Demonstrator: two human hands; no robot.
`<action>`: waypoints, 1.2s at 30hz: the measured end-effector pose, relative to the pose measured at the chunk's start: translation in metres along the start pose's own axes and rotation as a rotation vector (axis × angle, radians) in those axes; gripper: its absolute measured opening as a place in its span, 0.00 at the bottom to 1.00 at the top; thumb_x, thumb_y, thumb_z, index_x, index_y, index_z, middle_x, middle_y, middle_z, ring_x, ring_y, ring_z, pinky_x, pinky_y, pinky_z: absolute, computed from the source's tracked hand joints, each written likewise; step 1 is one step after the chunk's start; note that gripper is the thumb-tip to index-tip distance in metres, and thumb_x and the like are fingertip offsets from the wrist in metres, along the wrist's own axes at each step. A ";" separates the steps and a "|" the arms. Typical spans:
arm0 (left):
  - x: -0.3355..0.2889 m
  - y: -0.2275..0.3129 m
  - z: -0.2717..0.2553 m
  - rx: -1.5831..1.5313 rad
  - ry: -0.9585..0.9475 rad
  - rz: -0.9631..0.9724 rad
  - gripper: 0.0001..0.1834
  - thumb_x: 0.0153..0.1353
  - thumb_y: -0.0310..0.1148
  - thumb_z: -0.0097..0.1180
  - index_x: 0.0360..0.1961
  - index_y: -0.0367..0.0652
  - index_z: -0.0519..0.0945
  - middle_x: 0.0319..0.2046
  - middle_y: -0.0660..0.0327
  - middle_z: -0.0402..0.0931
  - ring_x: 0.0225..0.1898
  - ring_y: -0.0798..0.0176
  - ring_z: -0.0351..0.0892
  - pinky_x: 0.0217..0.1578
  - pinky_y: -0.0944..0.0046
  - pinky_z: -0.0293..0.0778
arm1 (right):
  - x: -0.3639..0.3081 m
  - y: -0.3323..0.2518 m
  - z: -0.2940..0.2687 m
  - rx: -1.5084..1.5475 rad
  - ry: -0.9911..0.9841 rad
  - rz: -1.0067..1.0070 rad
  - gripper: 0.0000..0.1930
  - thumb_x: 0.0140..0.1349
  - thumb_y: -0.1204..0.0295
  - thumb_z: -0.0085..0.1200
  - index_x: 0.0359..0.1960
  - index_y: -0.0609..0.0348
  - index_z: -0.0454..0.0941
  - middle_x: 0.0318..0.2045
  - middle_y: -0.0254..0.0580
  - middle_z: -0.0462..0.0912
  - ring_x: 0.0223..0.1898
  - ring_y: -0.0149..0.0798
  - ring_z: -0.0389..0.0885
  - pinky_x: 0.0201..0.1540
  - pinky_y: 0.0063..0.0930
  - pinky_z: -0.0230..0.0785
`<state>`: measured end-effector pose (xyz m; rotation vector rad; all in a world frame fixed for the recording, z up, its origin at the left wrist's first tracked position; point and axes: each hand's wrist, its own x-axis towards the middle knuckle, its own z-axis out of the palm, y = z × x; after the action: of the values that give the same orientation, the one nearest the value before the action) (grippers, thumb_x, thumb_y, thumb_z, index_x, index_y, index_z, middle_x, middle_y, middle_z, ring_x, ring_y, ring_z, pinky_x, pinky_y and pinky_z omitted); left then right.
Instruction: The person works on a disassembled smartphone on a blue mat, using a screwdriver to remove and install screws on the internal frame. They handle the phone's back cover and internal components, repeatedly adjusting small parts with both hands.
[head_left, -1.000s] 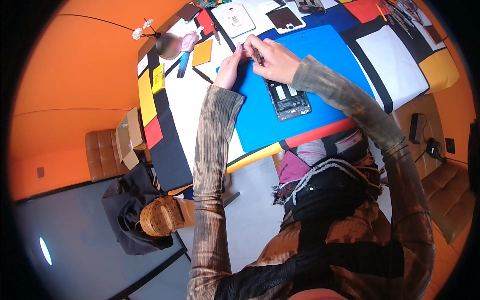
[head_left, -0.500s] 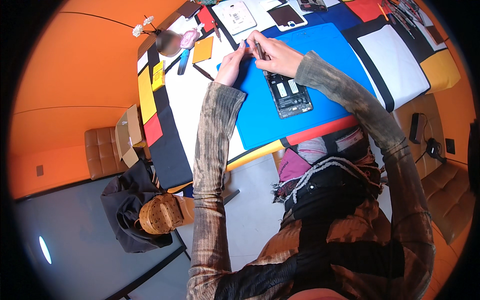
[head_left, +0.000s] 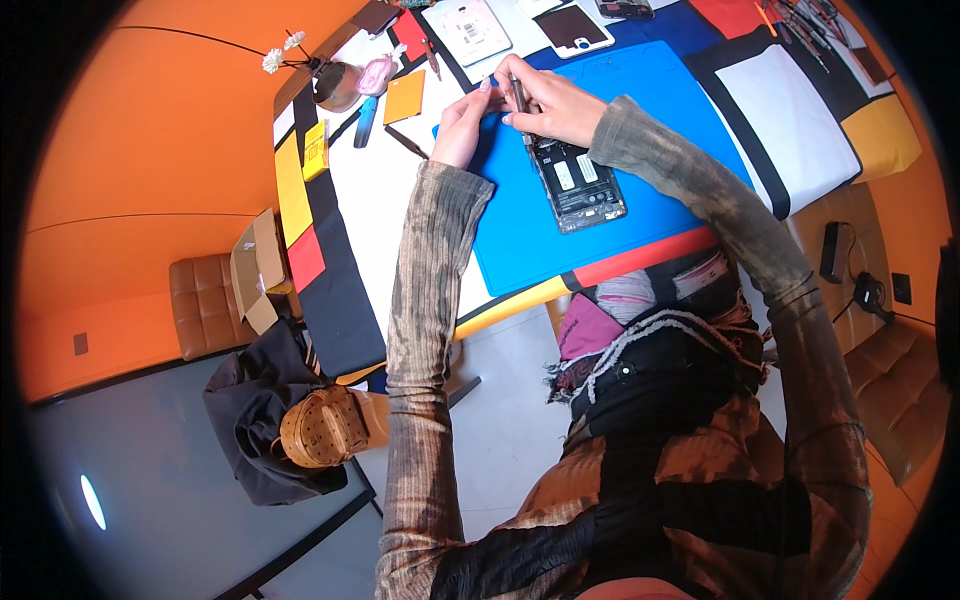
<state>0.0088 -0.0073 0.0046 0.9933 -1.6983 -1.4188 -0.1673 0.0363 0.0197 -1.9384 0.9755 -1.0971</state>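
Observation:
An opened smartphone [head_left: 585,190], its back cover off and black inner parts showing, lies on the blue work mat [head_left: 650,130]. Over its far end, my right hand [head_left: 558,106] is closed around a slim dark screwdriver [head_left: 517,95] held upright. The tool's tip is hidden behind the fingers. Just left of it, my left hand [head_left: 464,125] is closed with its fingertips pinched together near the right fingers. What those fingertips hold, if anything, is hidden.
At the far edge lie a white phone or tablet back [head_left: 472,35] and a white-framed screen [head_left: 572,32]. Several thin tools [head_left: 805,35] sit far right. To the left are a yellow pad [head_left: 404,98], a blue tool [head_left: 366,122], a yellow box [head_left: 316,150] and a flower vase [head_left: 337,88].
Both hands stay over the phone's far end; the fingers and screwdriver shift only slightly. The phone keeps its place on the mat.

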 end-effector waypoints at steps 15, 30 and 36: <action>-0.001 0.003 0.003 0.011 0.011 -0.004 0.23 0.69 0.44 0.43 0.42 0.33 0.80 0.37 0.59 0.80 0.41 0.68 0.75 0.50 0.69 0.66 | 0.002 0.008 -0.001 0.041 -0.041 0.043 0.15 0.55 0.76 0.52 0.40 0.57 0.59 0.22 0.38 0.72 0.23 0.34 0.72 0.27 0.31 0.65; 0.001 0.003 0.002 0.028 -0.023 -0.028 0.24 0.69 0.45 0.43 0.46 0.32 0.78 0.42 0.57 0.79 0.46 0.64 0.75 0.55 0.65 0.65 | 0.005 0.019 -0.010 0.193 -0.166 0.144 0.15 0.58 0.72 0.54 0.41 0.55 0.60 0.25 0.31 0.70 0.23 0.27 0.70 0.25 0.24 0.63; 0.000 0.004 0.002 0.025 -0.020 -0.037 0.24 0.69 0.45 0.43 0.46 0.32 0.78 0.42 0.57 0.79 0.47 0.64 0.75 0.55 0.65 0.64 | 0.005 0.020 -0.009 0.182 -0.168 0.139 0.15 0.59 0.72 0.54 0.41 0.55 0.60 0.24 0.32 0.70 0.23 0.27 0.71 0.24 0.25 0.63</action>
<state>0.0064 -0.0057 0.0085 1.0323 -1.7241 -1.4395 -0.1790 0.0205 0.0089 -1.7567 0.8730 -0.8963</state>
